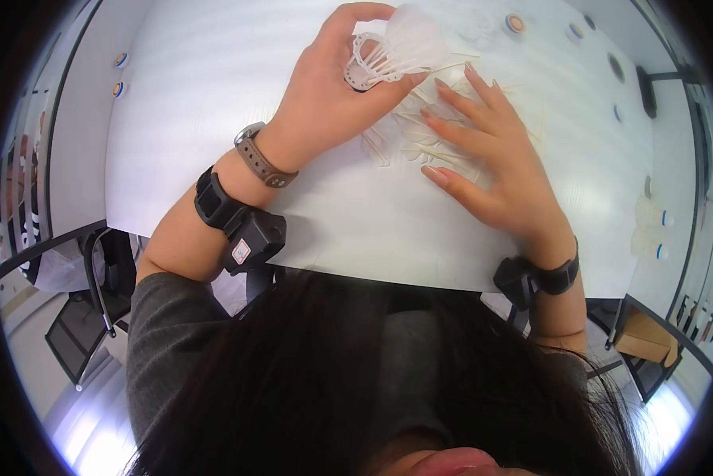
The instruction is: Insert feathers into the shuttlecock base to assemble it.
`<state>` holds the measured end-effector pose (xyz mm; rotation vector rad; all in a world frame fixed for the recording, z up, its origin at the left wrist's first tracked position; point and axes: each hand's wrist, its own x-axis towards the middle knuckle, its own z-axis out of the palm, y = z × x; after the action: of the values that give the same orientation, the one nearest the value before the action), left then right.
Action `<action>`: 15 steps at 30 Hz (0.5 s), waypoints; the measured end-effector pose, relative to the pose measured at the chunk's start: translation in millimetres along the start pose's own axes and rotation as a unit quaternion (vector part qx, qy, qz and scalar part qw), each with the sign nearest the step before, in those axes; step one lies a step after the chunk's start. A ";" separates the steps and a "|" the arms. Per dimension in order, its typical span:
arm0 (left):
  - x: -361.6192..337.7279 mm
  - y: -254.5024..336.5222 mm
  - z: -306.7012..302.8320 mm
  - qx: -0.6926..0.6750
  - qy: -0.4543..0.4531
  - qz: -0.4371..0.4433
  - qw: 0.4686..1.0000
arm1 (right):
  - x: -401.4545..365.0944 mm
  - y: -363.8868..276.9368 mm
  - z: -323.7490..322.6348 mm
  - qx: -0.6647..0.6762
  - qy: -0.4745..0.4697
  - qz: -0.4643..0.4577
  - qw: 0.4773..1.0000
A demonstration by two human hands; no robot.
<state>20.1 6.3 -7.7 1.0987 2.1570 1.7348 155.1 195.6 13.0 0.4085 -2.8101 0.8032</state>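
Observation:
My left hand, with a brown watch strap at the wrist, grips a white openwork container by its sides. The container is tilted, and thin white sticks show inside it and at its mouth. Beyond them is a translucent whitish part. My right hand is spread low over the table, fingers apart. Beneath and beside its fingertips lie several loose pale sticks in a scattered heap. Whether the fingertips touch the sticks I cannot tell.
The white table has several small round-capped items near its far right, one being a ring-like cap. Two bottles stand at the right edge, and two small caps at the left. A cardboard box is below right.

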 end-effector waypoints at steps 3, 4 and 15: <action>-0.2 -0.9 0.2 0.008 0.019 0.006 1.000 | 2.8 -1.3 1.2 -0.005 0.000 -0.007 1.000; -0.3 -1.3 0.4 0.011 0.027 0.006 1.000 | 3.8 -1.1 2.2 -0.007 -0.001 -0.012 1.000; 4.5 2.0 5.1 -0.067 0.027 -0.062 0.995 | -2.1 1.8 -2.7 0.003 0.031 -0.032 0.999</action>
<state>20.5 13.2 -6.1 0.8748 2.0578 1.8415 156.8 198.9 13.9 0.4644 -2.7242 0.7978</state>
